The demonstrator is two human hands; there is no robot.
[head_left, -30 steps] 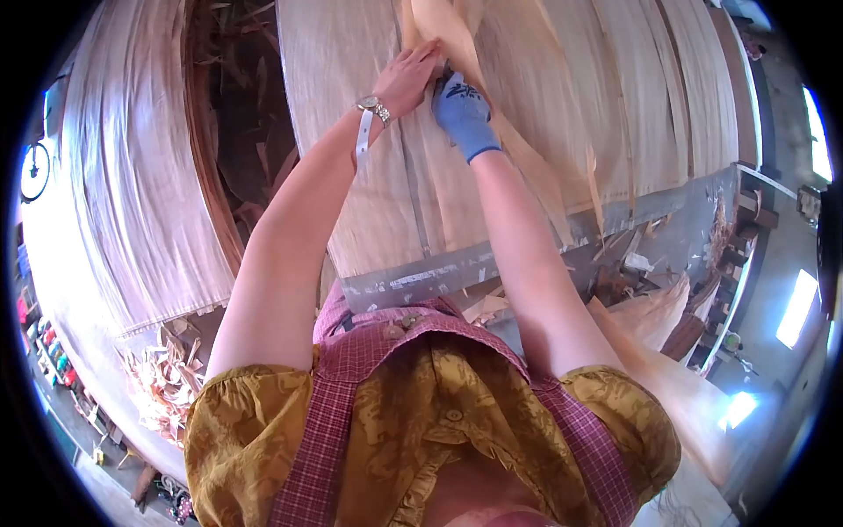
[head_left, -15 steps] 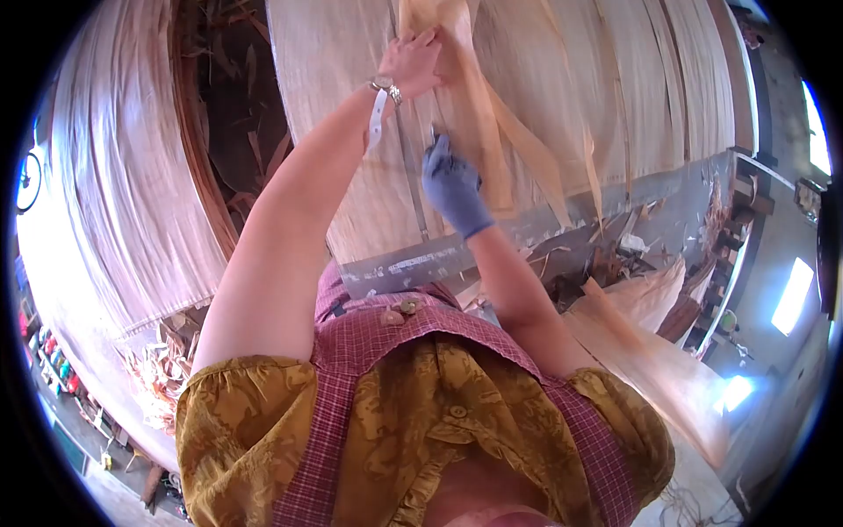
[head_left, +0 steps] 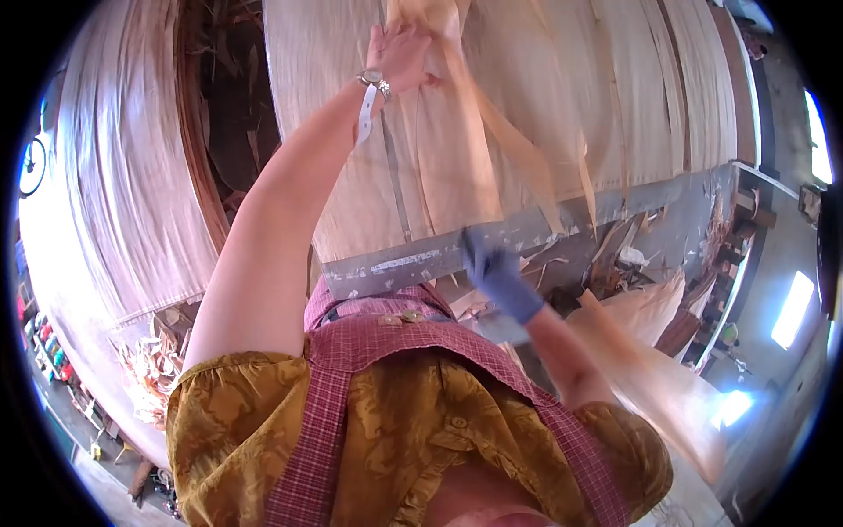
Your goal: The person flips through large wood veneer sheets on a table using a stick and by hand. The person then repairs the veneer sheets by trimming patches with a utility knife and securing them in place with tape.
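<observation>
My bare left hand point(head_left: 404, 58), with a watch point(head_left: 374, 79) and a white band at the wrist, lies with fingers spread on the thin wood sheets point(head_left: 544, 97). Under and beside its fingers runs a loose tan strip point(head_left: 470, 132), which reaches down toward the near edge of the stack. My right hand point(head_left: 496, 272), in a blue-grey glove, is over the grey table edge point(head_left: 395, 266) and smeared by motion. Its fingers and anything in them cannot be made out.
Another stack of pale sheets point(head_left: 132, 176) stands on the left, past a dark gap point(head_left: 235, 97) with wood scraps. Curled shavings point(head_left: 149, 373) lie at the lower left. A broad loose sheet point(head_left: 659, 378) and more scraps are at the lower right.
My right hand has moved from beside my left hand down toward my body, past the sheets' near edge. My left hand has shifted slightly up and left, its fingers now spread flat.
</observation>
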